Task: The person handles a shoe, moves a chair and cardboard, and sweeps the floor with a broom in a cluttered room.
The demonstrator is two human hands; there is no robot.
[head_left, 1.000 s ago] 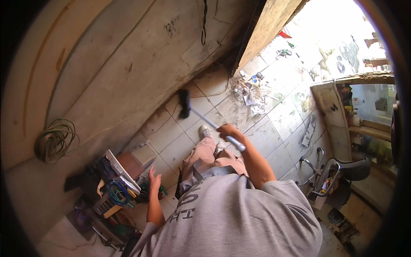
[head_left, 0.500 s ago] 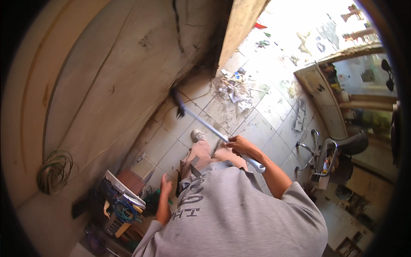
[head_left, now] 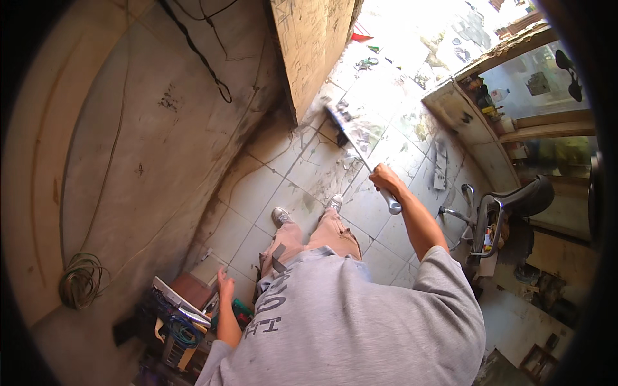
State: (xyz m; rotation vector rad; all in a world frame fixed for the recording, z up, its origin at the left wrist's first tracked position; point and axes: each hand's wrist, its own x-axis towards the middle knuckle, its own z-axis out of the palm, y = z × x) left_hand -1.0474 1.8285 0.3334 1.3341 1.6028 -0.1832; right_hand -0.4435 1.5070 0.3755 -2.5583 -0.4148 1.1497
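Note:
My right hand (head_left: 385,177) is closed around the pale handle of a broom (head_left: 357,145), and the handle's rounded end pokes out behind the fist. The broom's dark head, smeared by motion, is down at a heap of litter (head_left: 368,128) on the tiled floor, beyond my feet. Low on the left, my left hand (head_left: 225,286) hangs with nothing in it, its fingers apart. It is beside a cluttered stand with a brown-topped item (head_left: 193,291) and bundled cables (head_left: 183,331).
A wooden door panel (head_left: 315,48) stands out from the left wall near the litter. A chair with metal legs (head_left: 489,225) and a glass-fronted cabinet (head_left: 473,122) are on the right. Coiled wire (head_left: 82,281) hangs on the left wall. More scraps lie in the bright doorway.
The broom has swung from beside the left wall to the right and forward, over the litter heap. My right arm reaches farther out. The left hand stays low and free.

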